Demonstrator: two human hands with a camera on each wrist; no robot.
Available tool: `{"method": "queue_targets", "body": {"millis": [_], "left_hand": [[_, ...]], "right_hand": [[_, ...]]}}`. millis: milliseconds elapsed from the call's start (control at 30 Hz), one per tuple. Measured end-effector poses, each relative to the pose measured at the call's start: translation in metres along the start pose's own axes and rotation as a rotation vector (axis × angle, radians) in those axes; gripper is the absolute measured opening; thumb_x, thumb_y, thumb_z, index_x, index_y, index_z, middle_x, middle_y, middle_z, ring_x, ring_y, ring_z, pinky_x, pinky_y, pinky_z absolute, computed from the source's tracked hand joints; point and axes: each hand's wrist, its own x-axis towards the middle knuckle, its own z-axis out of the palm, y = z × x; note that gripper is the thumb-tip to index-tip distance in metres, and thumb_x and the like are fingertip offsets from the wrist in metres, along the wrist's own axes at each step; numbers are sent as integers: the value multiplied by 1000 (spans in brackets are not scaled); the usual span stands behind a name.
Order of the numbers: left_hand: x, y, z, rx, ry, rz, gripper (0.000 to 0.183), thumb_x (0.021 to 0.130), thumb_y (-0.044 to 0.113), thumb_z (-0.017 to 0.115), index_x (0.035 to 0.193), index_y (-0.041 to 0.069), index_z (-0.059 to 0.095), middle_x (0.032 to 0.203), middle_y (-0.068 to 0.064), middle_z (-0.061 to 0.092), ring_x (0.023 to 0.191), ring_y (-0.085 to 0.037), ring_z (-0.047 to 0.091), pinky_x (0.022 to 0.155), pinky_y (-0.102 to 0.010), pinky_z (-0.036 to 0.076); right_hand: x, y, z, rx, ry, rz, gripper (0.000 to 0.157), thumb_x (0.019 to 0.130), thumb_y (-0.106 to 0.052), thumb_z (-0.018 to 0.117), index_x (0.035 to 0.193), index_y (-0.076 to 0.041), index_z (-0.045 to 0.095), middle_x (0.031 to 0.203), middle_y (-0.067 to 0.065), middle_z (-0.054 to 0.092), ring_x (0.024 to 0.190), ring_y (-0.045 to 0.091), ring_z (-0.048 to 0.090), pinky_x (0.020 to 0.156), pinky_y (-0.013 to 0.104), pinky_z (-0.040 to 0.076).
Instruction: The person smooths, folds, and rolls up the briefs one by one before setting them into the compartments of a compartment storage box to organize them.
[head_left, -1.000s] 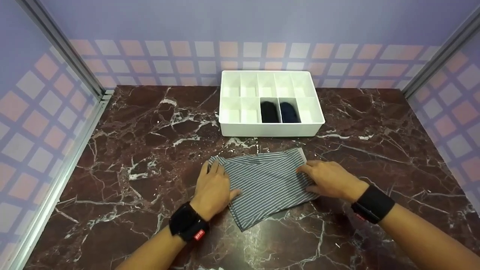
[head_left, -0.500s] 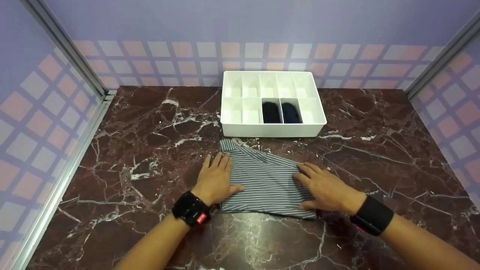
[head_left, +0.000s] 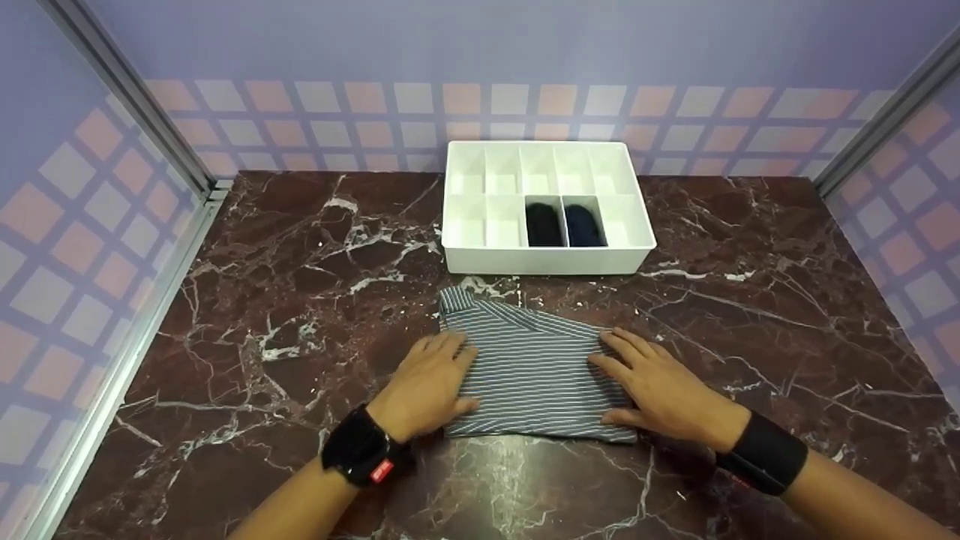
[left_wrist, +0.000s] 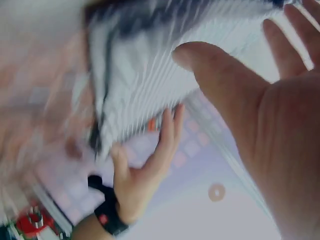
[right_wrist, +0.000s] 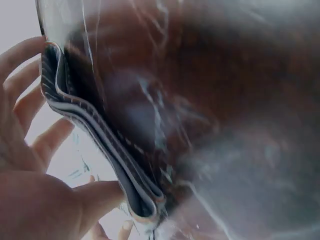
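Note:
A folded garment of grey-and-white striped cloth [head_left: 536, 382] lies flat on the tabletop, with a small flap standing out at its far left corner. My left hand [head_left: 424, 386] rests along its left edge, fingers loosely extended and thumb on the cloth. At the opposite edge, my right hand [head_left: 660, 386] touches the cloth with spread fingertips and thumb. The right wrist view shows the stacked layers of the garment's edge [right_wrist: 107, 135] beside the right thumb [right_wrist: 100, 200]. In the left wrist view, the left thumb [left_wrist: 215, 65] overlaps the striped cloth [left_wrist: 145, 70].
Behind the garment stands a white divided box [head_left: 551, 260] with two rows of compartments. Two front compartments hold a black rolled item [head_left: 543, 225] and a navy rolled item [head_left: 583, 226]. Panels with a checked band [head_left: 465, 99] enclose the dark marbled tabletop [head_left: 300, 300] at the back and sides.
The garment has turned so its near edge lies roughly level, and its flap shows at the far left. My left hand has slid nearer along the edge; the right stays at the right edge.

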Motion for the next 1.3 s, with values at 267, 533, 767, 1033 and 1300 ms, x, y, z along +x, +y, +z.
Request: {"method": "queue_targets", "body": {"millis": [267, 533, 767, 1033, 1300], "left_hand": [[-24, 13, -4, 76, -39, 166, 48, 73, 43, 73, 106, 11, 60, 103, -3, 54, 100, -20, 50, 96, -40, 40], [-24, 17, 2, 171, 85, 189, 17, 74, 14, 67, 91, 11, 65, 90, 0, 56, 86, -18, 53, 81, -36, 46], [-22, 17, 3, 228, 156, 225, 8, 71, 14, 66, 78, 10, 65, 78, 0, 57, 73, -18, 54, 70, -33, 46], [-26, 13, 1, 177, 71, 218, 15, 71, 26, 68, 68, 15, 59, 74, 3, 57, 72, -15, 55, 76, -33, 47], [-26, 8, -12, 89, 73, 236, 16, 71, 21, 67, 64, 18, 53, 62, 9, 48, 56, -8, 45, 64, -28, 45]], "right_hand": [[-3, -15, -6, 14, 53, -219, 30, 71, -27, 78, 94, -12, 65, 97, 1, 57, 102, 24, 56, 87, 37, 47], [-9, -17, -8, -13, 4, -260, 38, 67, -44, 78, 91, -16, 65, 95, -3, 57, 94, 16, 57, 67, 34, 52], [-7, -21, -10, -54, 7, -258, 25, 67, -26, 77, 85, -17, 63, 90, -3, 56, 84, 14, 56, 64, 32, 52], [-8, -23, -11, -68, 73, -273, 16, 65, -8, 65, 78, -14, 58, 73, -6, 52, 63, 10, 54, 51, 29, 47], [-10, -17, -21, 156, 28, -188, 32, 66, -5, 69, 97, -13, 61, 89, -5, 64, 65, 5, 58, 58, 23, 51]]}}
